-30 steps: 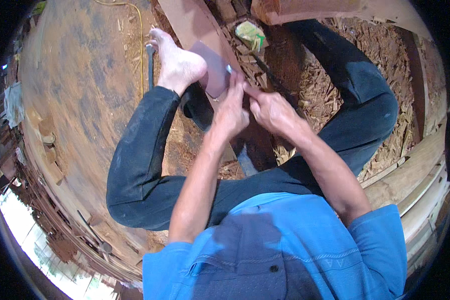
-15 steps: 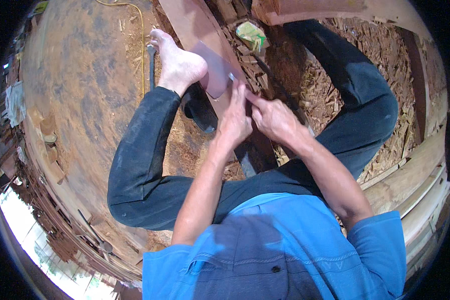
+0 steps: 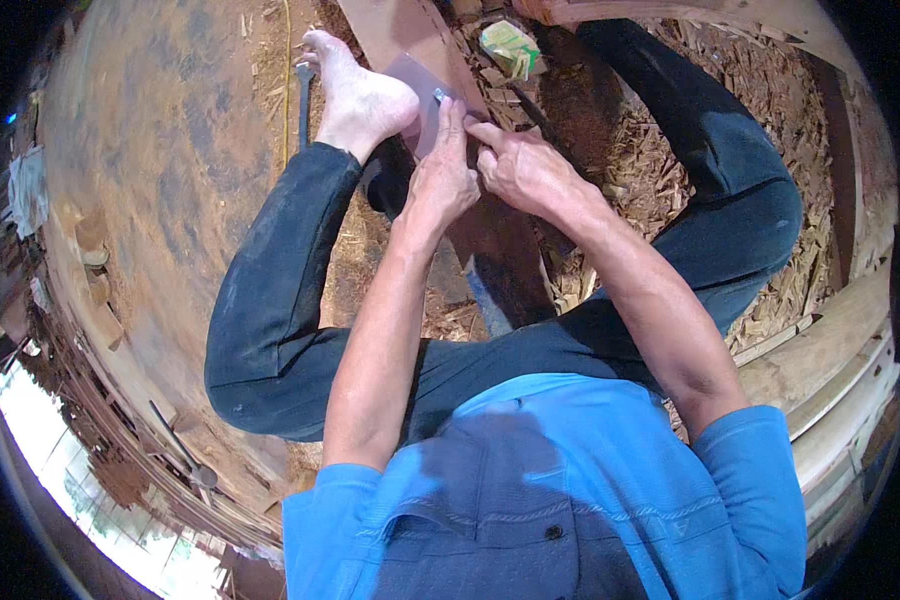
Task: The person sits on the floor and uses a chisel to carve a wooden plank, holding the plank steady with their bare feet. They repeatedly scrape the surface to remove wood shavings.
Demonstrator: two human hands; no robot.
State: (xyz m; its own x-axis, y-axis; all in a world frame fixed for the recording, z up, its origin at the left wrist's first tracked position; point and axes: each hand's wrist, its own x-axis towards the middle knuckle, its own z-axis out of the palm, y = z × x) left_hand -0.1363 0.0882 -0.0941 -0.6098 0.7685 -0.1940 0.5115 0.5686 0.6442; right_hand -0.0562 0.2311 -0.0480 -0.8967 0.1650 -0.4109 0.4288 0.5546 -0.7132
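Observation:
A long reddish-brown wooden board (image 3: pixel 395 22) runs between my legs, with a straight-edged purplish patch (image 3: pixel 410 72) on its surface. Over that patch lies a narrow tool with a bright metal tip (image 3: pixel 439 95), apparently a chisel; most of it is hidden under my fingers. My left hand (image 3: pixel 442 182) presses extended, close-together fingers along the tool just behind its tip. Beside it, my right hand (image 3: pixel 530 172) is curled around the tool's rear part, its forefinger pointing toward the left fingers. My bare left foot (image 3: pixel 362 100) rests against the board's left edge.
Wood chips (image 3: pixel 660 130) cover the ground on the right. A green-and-white packet (image 3: pixel 510 48) lies right of the board. Left of my foot are a dark metal bar (image 3: pixel 304 110) and a yellow cord (image 3: pixel 286 90). Timber (image 3: pixel 820 355) is stacked at right.
Both hands have slid forward along the board and slightly left, carrying the chisel's tip farther from my body. My foot stays nearly in place.

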